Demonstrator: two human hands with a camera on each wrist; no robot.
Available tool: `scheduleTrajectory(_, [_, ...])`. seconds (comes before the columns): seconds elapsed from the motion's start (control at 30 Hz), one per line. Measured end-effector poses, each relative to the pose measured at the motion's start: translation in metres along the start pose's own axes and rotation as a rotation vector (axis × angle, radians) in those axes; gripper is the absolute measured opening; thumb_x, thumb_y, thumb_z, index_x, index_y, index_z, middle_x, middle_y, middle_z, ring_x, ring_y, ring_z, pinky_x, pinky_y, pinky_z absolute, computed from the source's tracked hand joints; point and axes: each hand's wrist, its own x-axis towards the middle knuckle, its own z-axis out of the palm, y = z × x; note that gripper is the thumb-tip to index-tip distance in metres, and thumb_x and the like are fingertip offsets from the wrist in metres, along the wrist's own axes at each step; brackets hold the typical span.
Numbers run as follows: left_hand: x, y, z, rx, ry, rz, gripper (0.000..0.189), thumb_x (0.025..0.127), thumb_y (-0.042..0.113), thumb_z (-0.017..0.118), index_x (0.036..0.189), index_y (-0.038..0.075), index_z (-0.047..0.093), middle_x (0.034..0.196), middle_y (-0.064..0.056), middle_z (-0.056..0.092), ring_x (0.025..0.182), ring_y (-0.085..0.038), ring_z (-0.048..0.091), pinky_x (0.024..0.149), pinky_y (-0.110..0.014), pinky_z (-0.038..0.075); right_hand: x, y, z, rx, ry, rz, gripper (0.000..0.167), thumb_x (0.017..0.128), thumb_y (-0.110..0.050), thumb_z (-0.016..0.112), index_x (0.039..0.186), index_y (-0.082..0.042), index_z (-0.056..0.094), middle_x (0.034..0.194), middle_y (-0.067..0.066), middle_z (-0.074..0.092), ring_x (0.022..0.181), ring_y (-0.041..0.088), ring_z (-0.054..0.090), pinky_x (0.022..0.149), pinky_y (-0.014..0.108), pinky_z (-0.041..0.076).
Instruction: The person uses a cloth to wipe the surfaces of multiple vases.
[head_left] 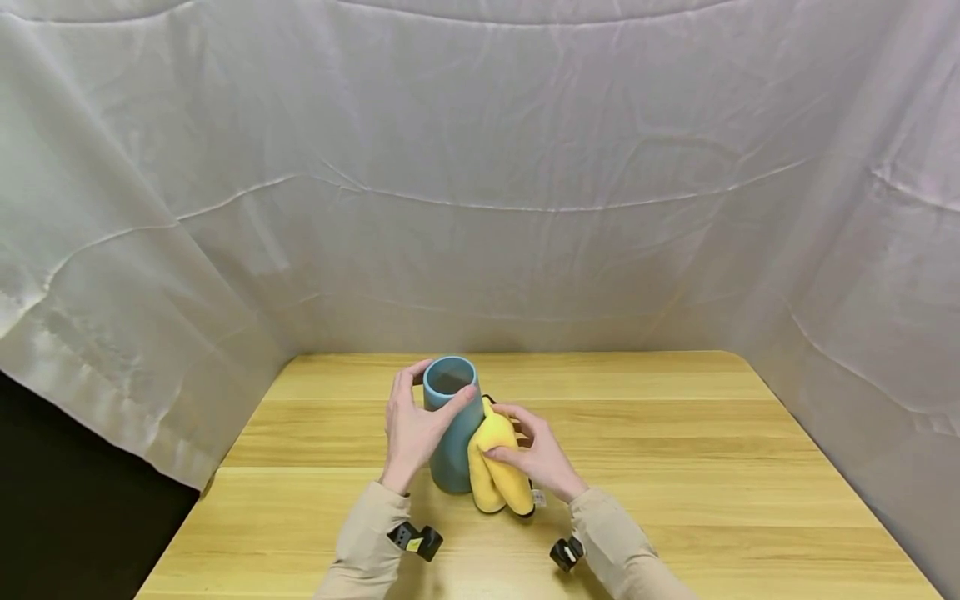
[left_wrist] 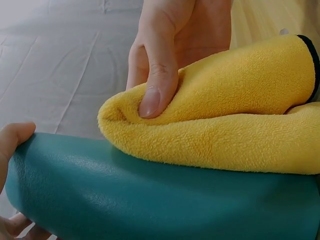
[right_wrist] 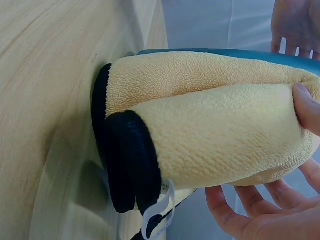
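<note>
A tall blue-green vase (head_left: 452,450) stands upright on the wooden table, its round mouth facing up. My left hand (head_left: 411,429) grips it near the rim, thumb on the near side and fingers around the far left. Against the vase's right side hangs a folded yellow towel (head_left: 497,462), fuzzy, with black edging and a white tag. My right hand (head_left: 542,454) pinches its upper part, the thumb (left_wrist: 155,100) pressing into a fold. In the right wrist view the towel (right_wrist: 210,135) shows its black-edged lower ends close to the tabletop, fingers beneath it.
The light wooden table (head_left: 675,467) reaches out to both sides. Grey fabric (head_left: 525,167) hangs behind and along the sides. A dark area (head_left: 75,500) lies beyond the left table edge. Small black devices are strapped at both wrists.
</note>
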Motion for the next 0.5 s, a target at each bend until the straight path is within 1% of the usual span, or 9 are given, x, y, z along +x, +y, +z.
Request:
scheduleTrajectory(0.33, [0.007,-0.011,-0.007,-0.097,-0.068,0.058,0.064,0.075,0.032,0.089,0.131,0.017,0.062,0.124,-0.007,0.062,0.118,-0.023,0.054,0.109,-0.05,0.035,0.001,0.001,0.001,-0.008,-0.003,0.003,0.059,0.086,-0.011,0.079,0.14,-0.009,0.056,0.138,0.017,0.059,0.111,0.024,0.063,0.089,0.032,0.053])
scheduleTrajectory(0.5, [0.011,-0.015,-0.013,-0.141,-0.12,0.078,0.06,0.078,0.027,0.087,0.132,0.019,0.063,0.127,-0.007,0.063,0.121,-0.023,0.054,0.112,-0.052,0.034,0.002,0.002,0.002,0.0,-0.012,0.003,0.059,0.086,-0.012,0.079,0.14,-0.009,0.056,0.137,0.018,0.059,0.109,0.024,0.063,0.088,0.033,0.054])
